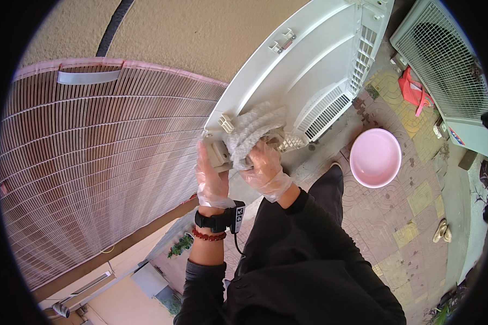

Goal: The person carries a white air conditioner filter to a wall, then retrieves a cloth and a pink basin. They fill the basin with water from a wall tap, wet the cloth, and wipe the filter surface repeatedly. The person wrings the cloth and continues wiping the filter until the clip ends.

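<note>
A long white plastic cover panel [305, 69], with vent grilles along one side, leans at a slant before me against the wall. My left hand [212, 174], in a clear disposable glove, grips its near lower corner from the left. My right hand [266, 166], gloved the same way, presses a bunched grey cloth [258, 128] against the panel's inner face near that end. The cloth hides part of the surface beneath it, and the fingertips of my right hand are partly lost in its folds.
A pink plastic basin [375, 158] stands on the paved floor to the right. Past it are an outdoor air-conditioner unit [443, 61], a red bag [415, 90] and a pair of beige shoes [442, 231]. A slatted curtain [105, 162] covers the left side beside the tan wall [187, 36].
</note>
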Motion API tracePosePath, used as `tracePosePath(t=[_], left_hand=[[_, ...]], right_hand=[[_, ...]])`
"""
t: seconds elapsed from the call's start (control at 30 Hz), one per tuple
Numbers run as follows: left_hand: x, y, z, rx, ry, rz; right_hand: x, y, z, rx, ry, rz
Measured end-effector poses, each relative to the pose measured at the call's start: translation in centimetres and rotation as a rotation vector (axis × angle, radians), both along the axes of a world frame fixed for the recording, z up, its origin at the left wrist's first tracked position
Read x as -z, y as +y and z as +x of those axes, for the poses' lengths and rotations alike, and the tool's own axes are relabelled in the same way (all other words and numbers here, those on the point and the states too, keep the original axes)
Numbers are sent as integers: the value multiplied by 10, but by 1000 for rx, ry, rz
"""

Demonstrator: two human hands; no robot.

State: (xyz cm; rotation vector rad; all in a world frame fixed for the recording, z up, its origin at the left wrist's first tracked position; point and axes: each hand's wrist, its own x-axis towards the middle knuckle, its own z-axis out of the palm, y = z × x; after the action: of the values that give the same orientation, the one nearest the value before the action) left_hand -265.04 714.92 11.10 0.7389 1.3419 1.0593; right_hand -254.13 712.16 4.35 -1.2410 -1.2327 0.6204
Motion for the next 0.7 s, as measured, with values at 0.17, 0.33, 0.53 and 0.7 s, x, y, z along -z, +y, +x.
tracePosePath(t=[0.17, 0.33, 0.53, 0.7], left_hand=[[-3, 6, 0, -21, 2, -42], [-2, 5, 0, -45, 55, -33], [-2, 4, -2, -26, 58, -71], [-2, 3, 0, -23, 16, -35]], right_hand=[[22, 18, -5, -111, 34, -22], [42, 14, 16, -13, 82, -263], [11, 8, 7, -142, 42, -49], [3, 17, -6, -80, 57, -82]])
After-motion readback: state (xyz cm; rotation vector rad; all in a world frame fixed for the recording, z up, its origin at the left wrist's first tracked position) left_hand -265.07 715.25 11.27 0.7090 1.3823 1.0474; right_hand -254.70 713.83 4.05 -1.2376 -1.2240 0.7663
